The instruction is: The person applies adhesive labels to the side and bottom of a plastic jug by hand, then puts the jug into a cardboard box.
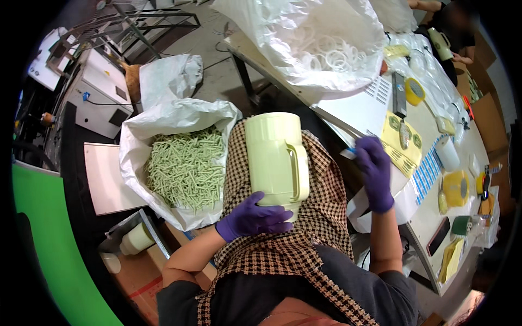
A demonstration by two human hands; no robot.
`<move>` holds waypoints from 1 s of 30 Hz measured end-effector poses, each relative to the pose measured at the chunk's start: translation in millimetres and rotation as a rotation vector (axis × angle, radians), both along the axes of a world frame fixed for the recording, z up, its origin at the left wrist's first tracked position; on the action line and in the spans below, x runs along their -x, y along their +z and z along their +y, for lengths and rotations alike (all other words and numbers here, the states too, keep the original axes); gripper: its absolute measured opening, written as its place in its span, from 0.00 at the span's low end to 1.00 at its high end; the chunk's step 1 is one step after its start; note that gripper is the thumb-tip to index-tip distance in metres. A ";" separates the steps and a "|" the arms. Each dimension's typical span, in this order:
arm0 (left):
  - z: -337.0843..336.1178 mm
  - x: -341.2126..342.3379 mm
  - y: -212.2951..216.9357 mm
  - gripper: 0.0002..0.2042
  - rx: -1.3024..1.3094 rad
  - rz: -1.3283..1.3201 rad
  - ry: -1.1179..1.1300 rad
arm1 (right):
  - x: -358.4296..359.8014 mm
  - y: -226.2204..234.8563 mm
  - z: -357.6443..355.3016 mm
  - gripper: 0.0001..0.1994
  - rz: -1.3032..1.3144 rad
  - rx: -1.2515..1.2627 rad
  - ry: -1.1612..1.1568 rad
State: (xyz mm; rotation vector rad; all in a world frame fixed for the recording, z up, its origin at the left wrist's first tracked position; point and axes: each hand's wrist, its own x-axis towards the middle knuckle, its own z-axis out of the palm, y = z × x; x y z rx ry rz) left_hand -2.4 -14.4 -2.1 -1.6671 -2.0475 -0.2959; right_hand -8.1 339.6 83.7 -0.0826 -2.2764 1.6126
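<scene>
Pale green jug (276,157), left hand (253,218) cupping its base, right hand (375,173) apart

I count two green jugs (276,157) (440,43), two yellow tape rolls (415,91) (455,188), two white sacks (174,136) (321,43).

A white sack of green sticks (185,168) sat at nine o'clock, a clear bag of white rings (321,49) at twelve, yellow tape rolls (455,188) at three.
</scene>
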 end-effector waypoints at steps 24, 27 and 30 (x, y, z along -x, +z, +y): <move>-5.1 -0.2 -0.8 0.25 0.020 -0.071 -0.033 | 129.9 -22.4 -79.2 0.19 -0.255 -0.113 0.343; -13.7 13.3 35.8 0.26 -0.146 -0.356 -0.052 | 142.1 -54.6 -64.7 0.23 -0.105 -0.123 0.071; -37.7 14.1 99.3 0.47 -0.513 -0.945 0.277 | 104.3 -31.4 -62.5 0.22 0.055 0.147 0.101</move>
